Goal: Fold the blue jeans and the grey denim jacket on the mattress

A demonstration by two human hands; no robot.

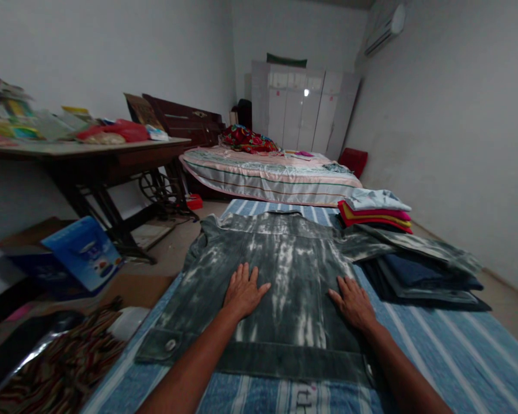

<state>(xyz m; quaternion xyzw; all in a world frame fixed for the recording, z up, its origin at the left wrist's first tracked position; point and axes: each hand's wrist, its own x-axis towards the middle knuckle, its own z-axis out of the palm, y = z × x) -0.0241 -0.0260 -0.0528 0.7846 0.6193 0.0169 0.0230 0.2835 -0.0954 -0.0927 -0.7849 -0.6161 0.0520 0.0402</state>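
A dark green and white tie-dye denim jacket lies spread, back side up, on a blue striped cloth. Its collar points away from me and its hem, with a button at the left corner, is near me. My left hand rests flat on the middle of the jacket, fingers apart. On the right side of the jacket lies my right hand, its fingers stretched out. The right sleeve reaches over a stack of folded dark clothes. The left sleeve is mostly hidden.
Folded coloured clothes are piled at the right. Behind stands a bed with a striped sheet, then a white wardrobe. At the left are a sewing machine table with bags on it, a blue box and striped fabric.
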